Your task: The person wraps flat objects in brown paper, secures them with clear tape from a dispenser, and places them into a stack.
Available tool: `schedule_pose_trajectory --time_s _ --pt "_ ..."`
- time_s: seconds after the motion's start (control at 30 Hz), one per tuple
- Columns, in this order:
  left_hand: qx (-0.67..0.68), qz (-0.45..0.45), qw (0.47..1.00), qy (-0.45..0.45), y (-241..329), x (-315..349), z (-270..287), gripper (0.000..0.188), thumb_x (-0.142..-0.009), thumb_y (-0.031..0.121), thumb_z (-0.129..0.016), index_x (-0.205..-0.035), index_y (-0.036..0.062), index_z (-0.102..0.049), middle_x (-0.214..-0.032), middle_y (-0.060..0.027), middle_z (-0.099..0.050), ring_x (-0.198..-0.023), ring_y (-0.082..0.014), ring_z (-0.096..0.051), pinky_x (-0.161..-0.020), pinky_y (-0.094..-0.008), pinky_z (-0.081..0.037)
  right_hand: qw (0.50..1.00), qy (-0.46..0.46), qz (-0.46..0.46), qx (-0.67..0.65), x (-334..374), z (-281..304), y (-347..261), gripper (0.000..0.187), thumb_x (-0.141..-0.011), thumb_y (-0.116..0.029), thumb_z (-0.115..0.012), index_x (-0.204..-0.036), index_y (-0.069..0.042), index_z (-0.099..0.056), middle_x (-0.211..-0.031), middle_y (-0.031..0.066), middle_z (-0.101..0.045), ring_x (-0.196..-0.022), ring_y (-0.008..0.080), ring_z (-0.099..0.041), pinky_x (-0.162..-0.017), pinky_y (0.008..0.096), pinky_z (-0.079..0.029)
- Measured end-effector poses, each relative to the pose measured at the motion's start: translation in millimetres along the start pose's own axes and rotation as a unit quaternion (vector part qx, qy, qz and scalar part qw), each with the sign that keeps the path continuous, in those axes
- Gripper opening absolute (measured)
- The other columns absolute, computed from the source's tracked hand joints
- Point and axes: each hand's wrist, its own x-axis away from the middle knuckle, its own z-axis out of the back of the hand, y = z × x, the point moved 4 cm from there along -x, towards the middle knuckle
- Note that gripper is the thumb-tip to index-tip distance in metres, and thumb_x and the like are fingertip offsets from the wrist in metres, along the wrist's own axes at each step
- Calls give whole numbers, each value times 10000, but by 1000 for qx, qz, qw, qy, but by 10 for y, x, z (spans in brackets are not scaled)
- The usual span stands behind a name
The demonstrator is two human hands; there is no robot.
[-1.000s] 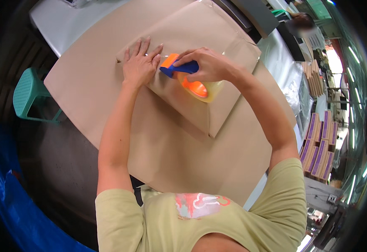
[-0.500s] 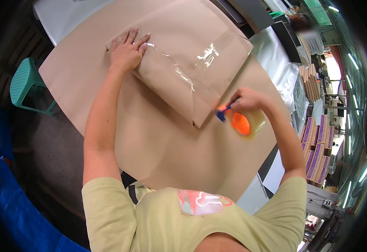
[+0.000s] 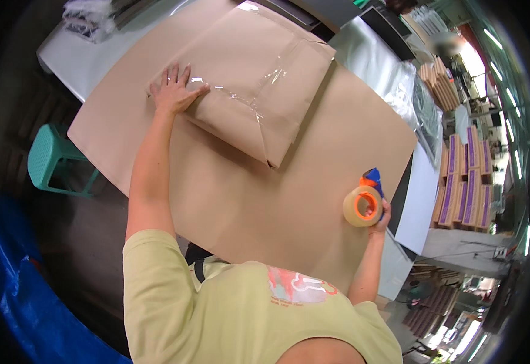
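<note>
A flat parcel (image 3: 241, 57) wrapped in brown paper lies on a large sheet of brown paper (image 3: 265, 200). Shiny strips of clear tape cross its top and run along its near edge. My left hand (image 3: 173, 97) rests with spread fingers on the parcel's left corner. At the right, my right hand (image 3: 384, 219) grips a tape dispenser (image 3: 373, 178), blue and orange, loaded with a thick roll of clear tape (image 3: 352, 209). It is held above the paper sheet, apart from the parcel. The roll hides part of my right fingers.
A green plastic stool (image 3: 50, 158) stands on the floor at the left, with a blue tarp (image 3: 22, 273) nearer me. Plastic-wrapped goods (image 3: 89, 21) lie at the table's far left. Clear plastic sheeting (image 3: 426, 115) and stacked cartons (image 3: 459, 182) are at the right.
My right hand has drawn away from the parcel's near corner, rightward and toward me, with the tape dispenser. My left hand stays on the parcel's left corner. The whole view has shifted.
</note>
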Motion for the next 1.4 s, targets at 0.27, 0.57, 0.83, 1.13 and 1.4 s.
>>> schedule_pose_trajectory --time_s 0.27,0.57,0.83,1.13,1.4 --pt "-39 -53 998 -26 -73 -148 65 888 -750 775 -352 -1449 266 -147 -1522 -19 -76 -1397 -234 -79 -1054 -605 -110 851 267 204 403 259 -1367 125 341 -852 -133 -547 -1139 50 -515 -1230 104 -531 -1037 191 -525 -880 320 -417" --pt "91 -258 957 -96 -463 -632 -81 848 -801 625 -491 -1451 201 -152 -1511 -15 -140 -1379 -323 -122 -1079 -506 -202 884 95 89 449 -608 -2875 1077 676 -902 -442 -476 -1365 24 -317 -1265 193 -512 -1148 330 -511 -980 351 -379" --pt "561 -339 731 -189 -761 -770 -153 697 -875 322 -413 -1439 31 -127 -1515 -129 -54 -1398 -257 -50 -1116 -372 -88 967 94 211 109 -702 -2811 1258 689 -909 -550 -360 -1387 -55 -332 -1458 110 -280 -1349 235 -240 -1097 325 -178" --pt "765 -236 552 -232 -1061 -674 1013 868 -815 639 -104 -1304 7 -442 -1432 -123 -328 -1361 -269 -211 -1127 -375 -63 968 -11 194 -158 7 -3838 572 786 -884 -570 -383 -1427 -38 -183 -1493 87 -173 -1374 207 -147 -1119 356 -118" --pt "770 -413 391 -289 -1007 -129 3266 697 -825 597 -314 -1012 -10 -601 -1362 -268 -367 -1345 -346 -224 -1107 -448 -67 924 -53 270 -265 1403 -4432 -1309 802 -823 -626 -376 -1364 -35 -338 -1465 103 -237 -1274 273 -342 -1056 445 -257"
